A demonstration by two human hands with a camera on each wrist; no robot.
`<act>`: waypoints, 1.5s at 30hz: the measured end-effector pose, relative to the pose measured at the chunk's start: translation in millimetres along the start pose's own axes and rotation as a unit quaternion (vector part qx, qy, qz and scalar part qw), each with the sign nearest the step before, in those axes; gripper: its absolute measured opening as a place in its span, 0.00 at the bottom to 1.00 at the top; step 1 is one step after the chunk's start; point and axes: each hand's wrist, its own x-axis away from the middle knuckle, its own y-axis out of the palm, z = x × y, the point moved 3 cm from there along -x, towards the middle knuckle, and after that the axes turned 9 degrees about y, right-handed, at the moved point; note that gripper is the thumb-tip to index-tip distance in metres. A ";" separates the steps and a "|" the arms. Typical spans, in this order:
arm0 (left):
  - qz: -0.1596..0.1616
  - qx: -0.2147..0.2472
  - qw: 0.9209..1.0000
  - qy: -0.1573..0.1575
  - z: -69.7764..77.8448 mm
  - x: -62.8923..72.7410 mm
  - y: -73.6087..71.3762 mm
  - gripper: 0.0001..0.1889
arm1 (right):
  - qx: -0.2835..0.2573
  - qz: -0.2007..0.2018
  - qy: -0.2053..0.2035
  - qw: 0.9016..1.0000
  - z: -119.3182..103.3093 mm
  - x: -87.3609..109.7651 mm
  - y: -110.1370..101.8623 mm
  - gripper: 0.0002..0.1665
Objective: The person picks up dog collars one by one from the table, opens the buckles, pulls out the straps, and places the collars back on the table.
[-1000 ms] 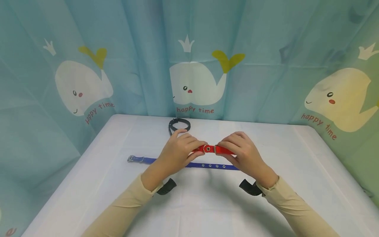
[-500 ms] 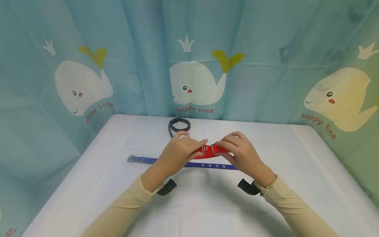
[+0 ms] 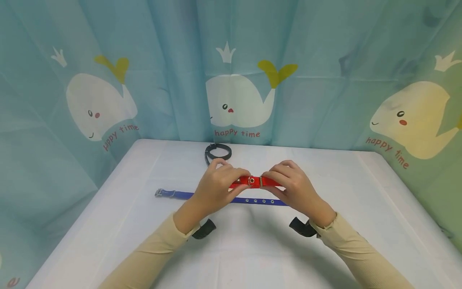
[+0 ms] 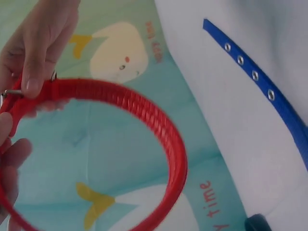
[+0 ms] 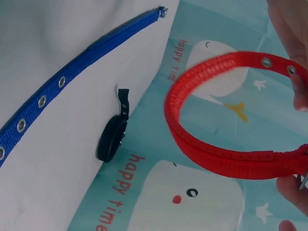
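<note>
A red collar (image 3: 254,182) with metal eyelets and a buckle is bent into a loop and held up over the table by both hands. My left hand (image 3: 216,186) pinches its eyelet strap between thumb and fingers. On the buckle side, my right hand (image 3: 297,184) pinches it the same way, close to the metal frame. The loop of the red collar (image 4: 166,137) hangs round and wide in the left wrist view. In the right wrist view, two eyelets show on the red collar (image 5: 216,161) beside the fingertips; the buckle is partly cut off.
A blue collar (image 3: 260,201) with a row of eyelets lies stretched across the white table (image 3: 231,257), behind the wrists. Farther back sits a coiled black collar (image 3: 225,154). A curtain with printed whales (image 3: 242,100) hangs behind the table. Black pieces (image 3: 204,229) hang below both wrists.
My right hand has shifted slightly left. Half a second ago the left fingers were straighter and more of the red collar showed below; now they curl onto the strap and the band looks level.
</note>
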 end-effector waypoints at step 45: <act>-0.103 -0.047 0.994 0.014 -6.5 -0.2 -2.6 0.13 | -0.006 0.004 0.010 1.000 3.7 -2.2 -2.9 0.21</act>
